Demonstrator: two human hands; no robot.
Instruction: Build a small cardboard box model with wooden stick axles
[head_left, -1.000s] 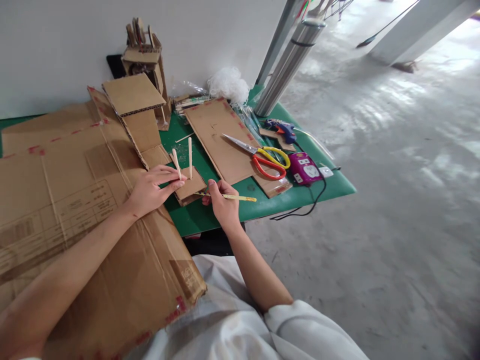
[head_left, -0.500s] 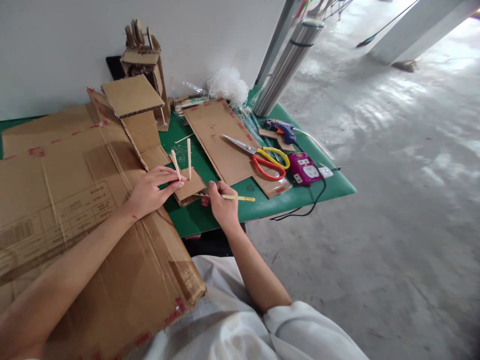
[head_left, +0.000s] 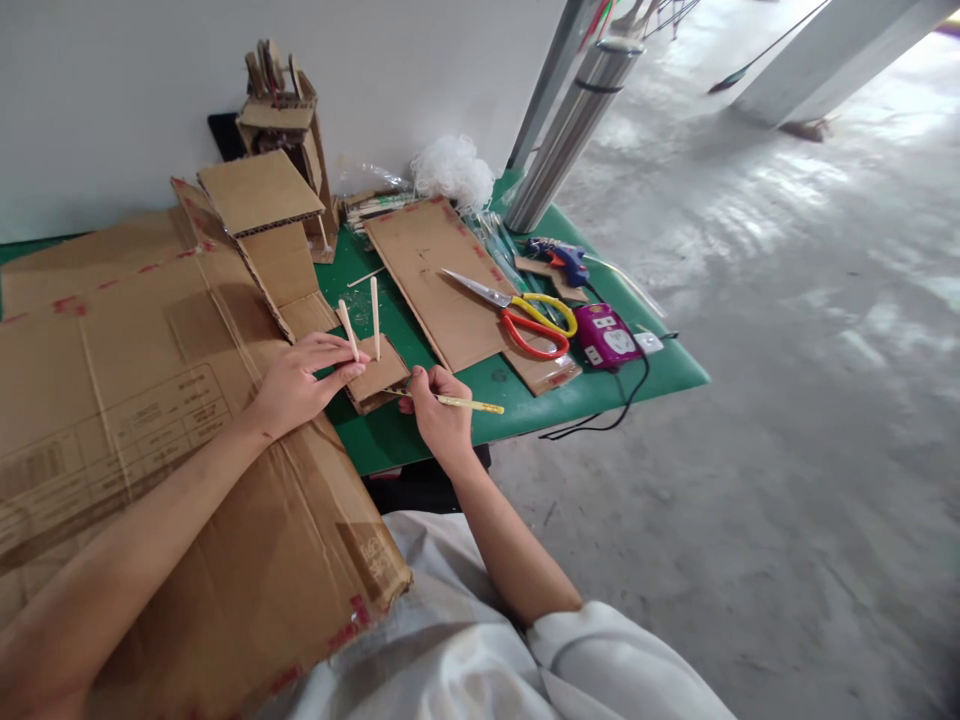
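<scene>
A small, flat cardboard box [head_left: 384,368] rests at the green table's front edge, with two pale wooden sticks [head_left: 376,320] standing up from its top. My left hand [head_left: 304,380] grips the box's left side, its thumb and fingers closed by the base of the leaning stick. In my right hand [head_left: 439,408] is a slim yellow pencil [head_left: 480,405], held in a writing grip. Its tip points left at the near edge of the box; whether it touches is hard to make out.
A large cardboard sheet [head_left: 187,480] covers the left. Behind are a folded cardboard piece [head_left: 262,195] and a cardboard structure [head_left: 281,115]. To the right lie scissors [head_left: 536,325] on a cardboard panel [head_left: 431,280], a glue gun [head_left: 566,262], a purple power socket [head_left: 606,335] and a steel cylinder [head_left: 562,140].
The pencil's back end has dipped slightly as my right hand shifted a little. My left hand keeps its hold on the box. The whole view has drifted slightly.
</scene>
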